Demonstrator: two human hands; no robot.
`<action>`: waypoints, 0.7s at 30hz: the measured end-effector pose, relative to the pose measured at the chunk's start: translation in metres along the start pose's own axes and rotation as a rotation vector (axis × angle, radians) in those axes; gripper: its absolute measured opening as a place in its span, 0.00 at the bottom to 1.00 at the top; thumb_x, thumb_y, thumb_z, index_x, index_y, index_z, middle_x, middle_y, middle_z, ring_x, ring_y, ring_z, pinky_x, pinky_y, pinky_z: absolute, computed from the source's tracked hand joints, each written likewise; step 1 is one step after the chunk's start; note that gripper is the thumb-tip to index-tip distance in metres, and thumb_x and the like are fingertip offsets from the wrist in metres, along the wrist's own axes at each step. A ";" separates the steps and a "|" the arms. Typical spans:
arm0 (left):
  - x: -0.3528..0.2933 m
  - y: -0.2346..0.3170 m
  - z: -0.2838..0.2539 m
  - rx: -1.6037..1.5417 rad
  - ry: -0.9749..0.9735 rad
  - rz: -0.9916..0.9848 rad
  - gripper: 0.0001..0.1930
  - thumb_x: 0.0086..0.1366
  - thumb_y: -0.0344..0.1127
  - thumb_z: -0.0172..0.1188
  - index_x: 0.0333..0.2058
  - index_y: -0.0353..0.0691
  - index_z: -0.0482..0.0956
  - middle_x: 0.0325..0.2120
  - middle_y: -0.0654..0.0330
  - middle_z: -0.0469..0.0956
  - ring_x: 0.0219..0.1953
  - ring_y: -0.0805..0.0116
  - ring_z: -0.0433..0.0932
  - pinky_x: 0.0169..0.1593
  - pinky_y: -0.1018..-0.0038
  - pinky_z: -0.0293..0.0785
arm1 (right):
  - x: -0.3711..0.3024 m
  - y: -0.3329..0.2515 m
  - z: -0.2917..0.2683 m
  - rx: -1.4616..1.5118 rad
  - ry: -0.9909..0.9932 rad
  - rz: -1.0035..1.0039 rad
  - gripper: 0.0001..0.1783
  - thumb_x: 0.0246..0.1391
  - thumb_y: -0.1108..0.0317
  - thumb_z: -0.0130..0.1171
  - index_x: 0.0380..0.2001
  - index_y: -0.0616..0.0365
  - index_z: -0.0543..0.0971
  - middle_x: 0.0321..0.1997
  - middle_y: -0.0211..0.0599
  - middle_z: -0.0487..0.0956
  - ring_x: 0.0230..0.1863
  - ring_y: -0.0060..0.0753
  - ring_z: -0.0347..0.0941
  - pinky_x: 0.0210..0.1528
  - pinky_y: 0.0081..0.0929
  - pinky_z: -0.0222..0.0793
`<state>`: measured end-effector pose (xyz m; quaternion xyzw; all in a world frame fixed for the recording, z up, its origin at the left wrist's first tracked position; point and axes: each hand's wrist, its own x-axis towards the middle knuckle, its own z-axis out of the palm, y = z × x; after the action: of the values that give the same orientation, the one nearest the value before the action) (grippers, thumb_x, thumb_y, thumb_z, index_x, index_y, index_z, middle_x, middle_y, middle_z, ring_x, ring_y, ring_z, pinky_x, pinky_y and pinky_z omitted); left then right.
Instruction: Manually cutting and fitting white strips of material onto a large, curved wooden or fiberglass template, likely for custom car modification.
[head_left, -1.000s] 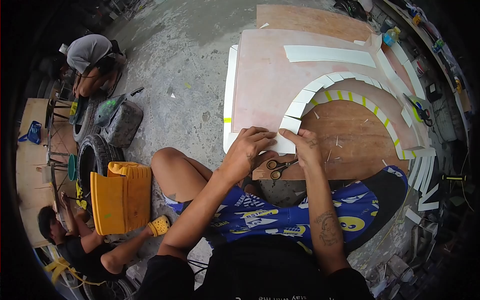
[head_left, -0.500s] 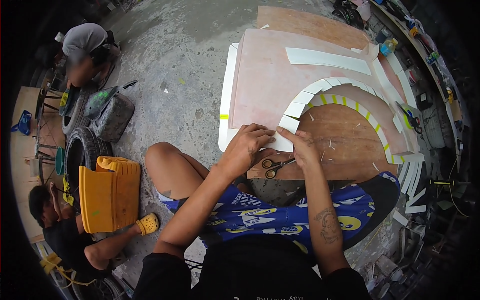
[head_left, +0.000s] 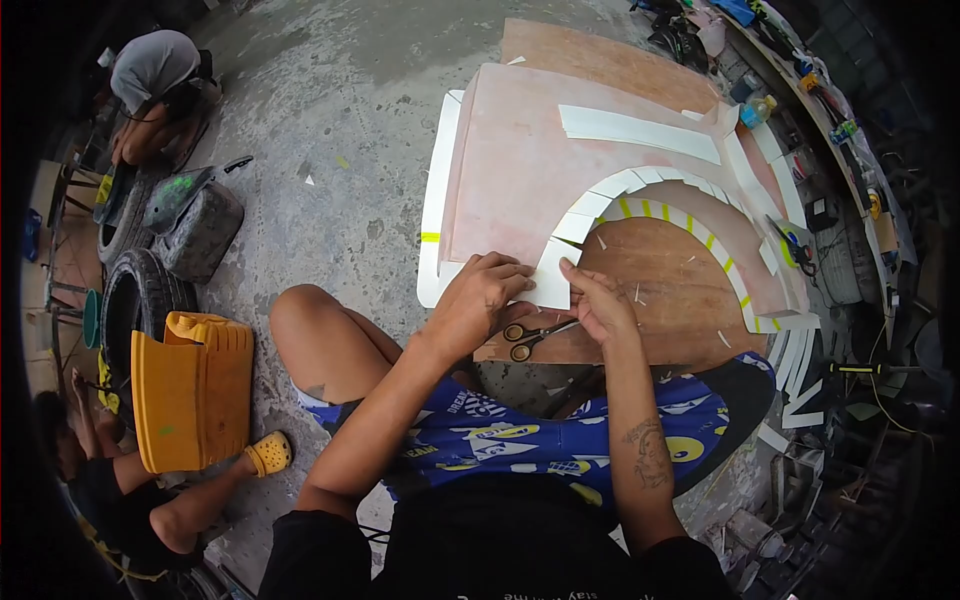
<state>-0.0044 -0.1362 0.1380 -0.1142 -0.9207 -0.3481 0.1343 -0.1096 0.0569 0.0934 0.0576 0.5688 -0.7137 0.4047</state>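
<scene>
A pale pink panel (head_left: 520, 140) with a curved arch cutout lies on a brown wooden board (head_left: 640, 270) in front of me. White paper strip pieces (head_left: 600, 195) line the arch. At the arch's near left end, a white strip (head_left: 553, 285) lies between my hands. My left hand (head_left: 483, 300) presses its left side, fingers curled and bunched together. My right hand (head_left: 600, 302) pinches its right edge with the thumb on top; the other fingers are curled, partly hidden. Black-handled scissors (head_left: 522, 342) rest on the board just below my hands.
Loose white strips (head_left: 795, 365) and a second pair of scissors (head_left: 795, 245) are at the right. A long white piece (head_left: 640, 133) lies on the panel. At left are a yellow-orange bin (head_left: 190, 400), tires (head_left: 150, 290), a crouching person (head_left: 155, 90) and a seated person (head_left: 130, 500).
The whole view has shifted slightly left. My right hand has drawn a little right and nearer, its thumb now at the strip's right edge. My left hand stays on the strip.
</scene>
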 end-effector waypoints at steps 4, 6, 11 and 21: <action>-0.002 0.001 -0.002 0.002 0.001 -0.006 0.15 0.50 0.35 0.68 0.36 0.35 0.81 0.44 0.56 0.80 0.48 0.56 0.76 0.52 0.65 0.71 | -0.007 -0.004 0.011 0.016 0.038 0.013 0.22 0.59 0.57 0.59 0.44 0.70 0.75 0.39 0.44 0.81 0.39 0.34 0.80 0.43 0.38 0.80; -0.003 0.001 -0.003 0.011 -0.006 -0.013 0.15 0.50 0.35 0.68 0.36 0.35 0.81 0.44 0.56 0.80 0.48 0.56 0.76 0.52 0.65 0.71 | -0.014 -0.012 0.019 0.053 0.002 0.044 0.23 0.56 0.55 0.64 0.41 0.67 0.77 0.37 0.41 0.81 0.35 0.31 0.79 0.37 0.31 0.80; -0.006 -0.002 0.000 -0.010 0.011 -0.024 0.16 0.50 0.36 0.69 0.37 0.35 0.81 0.43 0.55 0.80 0.49 0.55 0.75 0.52 0.65 0.70 | -0.007 -0.020 0.027 -0.010 0.100 -0.078 0.23 0.54 0.55 0.65 0.40 0.68 0.78 0.37 0.40 0.81 0.36 0.29 0.79 0.39 0.27 0.78; -0.033 -0.008 -0.049 -0.195 0.527 -0.502 0.12 0.60 0.37 0.65 0.33 0.31 0.80 0.30 0.52 0.81 0.31 0.64 0.78 0.35 0.70 0.73 | 0.004 -0.009 0.025 -0.008 0.080 -0.005 0.21 0.52 0.64 0.67 0.42 0.70 0.75 0.38 0.44 0.80 0.37 0.36 0.80 0.35 0.36 0.82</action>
<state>0.0321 -0.1789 0.1576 0.1964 -0.8164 -0.4738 0.2654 -0.1087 0.0333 0.1072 0.0833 0.5875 -0.7095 0.3800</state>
